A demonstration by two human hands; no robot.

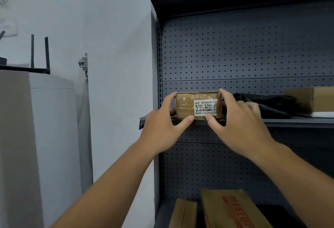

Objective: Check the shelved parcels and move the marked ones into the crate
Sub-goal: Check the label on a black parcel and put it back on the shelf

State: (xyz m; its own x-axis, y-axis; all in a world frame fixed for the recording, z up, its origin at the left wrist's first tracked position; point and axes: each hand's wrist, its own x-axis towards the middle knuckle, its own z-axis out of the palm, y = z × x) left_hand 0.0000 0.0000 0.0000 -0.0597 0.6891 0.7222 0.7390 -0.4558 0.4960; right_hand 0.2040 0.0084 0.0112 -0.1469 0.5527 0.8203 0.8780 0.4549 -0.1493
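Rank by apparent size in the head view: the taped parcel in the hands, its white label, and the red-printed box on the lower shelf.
1. red-printed box, though it is nearer the camera and cropped by the frame
2. taped parcel
3. white label

White label [205,107] on the taped parcel [184,105] seems to read "400034209 0089".

Black bag [271,101] hems parcel [186,105] rightward; leftward seemingly open.

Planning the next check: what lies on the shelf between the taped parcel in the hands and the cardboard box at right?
In the head view, a black plastic bag lies between the taped parcel and the cardboard box.
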